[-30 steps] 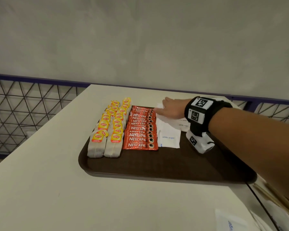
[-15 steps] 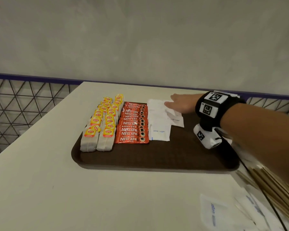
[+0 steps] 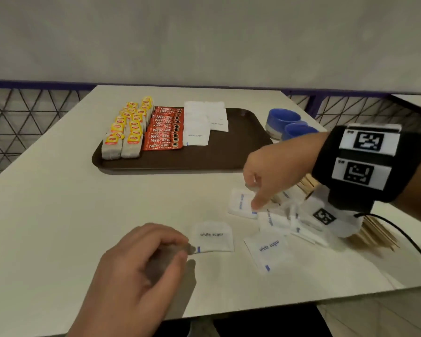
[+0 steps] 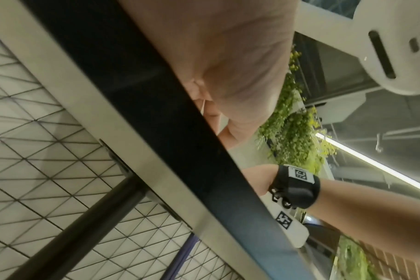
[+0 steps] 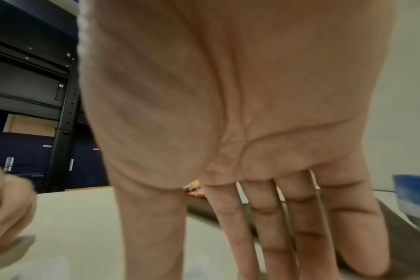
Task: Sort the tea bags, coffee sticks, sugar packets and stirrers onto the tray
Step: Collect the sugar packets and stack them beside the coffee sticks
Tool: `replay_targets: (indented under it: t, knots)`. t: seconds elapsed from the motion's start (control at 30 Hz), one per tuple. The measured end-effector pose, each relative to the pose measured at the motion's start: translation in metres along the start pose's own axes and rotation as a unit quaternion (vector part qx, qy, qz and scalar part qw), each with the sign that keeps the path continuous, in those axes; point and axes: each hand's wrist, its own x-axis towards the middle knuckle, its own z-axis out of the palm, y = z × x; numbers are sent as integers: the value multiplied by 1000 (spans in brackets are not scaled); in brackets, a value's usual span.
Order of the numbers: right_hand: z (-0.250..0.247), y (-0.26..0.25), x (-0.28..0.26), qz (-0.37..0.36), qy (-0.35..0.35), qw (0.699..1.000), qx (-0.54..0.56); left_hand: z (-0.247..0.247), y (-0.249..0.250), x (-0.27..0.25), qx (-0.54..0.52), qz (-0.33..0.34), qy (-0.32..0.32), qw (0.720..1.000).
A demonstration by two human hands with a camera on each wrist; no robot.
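Note:
A brown tray (image 3: 204, 156) holds two rows of yellow-tagged tea bags (image 3: 129, 127), a row of red coffee sticks (image 3: 164, 132) and white sugar packets (image 3: 197, 127). Loose sugar packets lie on the table nearer me. My left hand (image 3: 186, 249) pinches the lower left corner of one packet (image 3: 214, 235). My right hand (image 3: 255, 198) points down with straight fingers, one fingertip touching another packet (image 3: 240, 203). A third packet (image 3: 267, 251) lies between them. Wooden stirrers (image 3: 374, 234) lie under and behind my right wrist, partly hidden.
Two blue bowls (image 3: 282, 120) stand right of the tray. The table's near edge (image 3: 326, 295) runs close below the loose packets. A wire mesh fence (image 3: 22, 117) and a grey wall lie behind the table. A black cable (image 3: 408, 242) trails from my right wrist.
My right hand has left the sugar packets on the tray and come back to the loose packets on the table. My view has dropped, and my left hand has come into sight.

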Motion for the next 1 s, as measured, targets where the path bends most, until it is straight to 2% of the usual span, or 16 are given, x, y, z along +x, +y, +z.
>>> replay_targets:
  t: [0.07,0.23,0.47,0.57,0.7,0.87,1.0]
  knots:
    - [15,-2,-2,13,39,999,27,3,5,-1,51,5,6,999]
    - [24,-12,-6,15,90,989,115,8,1,0,143,-67,-17,987]
    - [29,-24,-26,-31,185,951,247,12,9,-1,275,-42,-96,956]
    - [34,-29,-49,-69,218,903,363,10,7,-2,250,-44,-75,964]
    - [54,-37,-63,-108,201,803,551,9,7,-3,225,-54,-54,971]
    - [54,-29,-47,-76,138,712,684,9,10,-4,250,-43,-71,965]
    - [19,-2,-24,-49,166,669,723,9,8,-4,232,-57,-84,967]
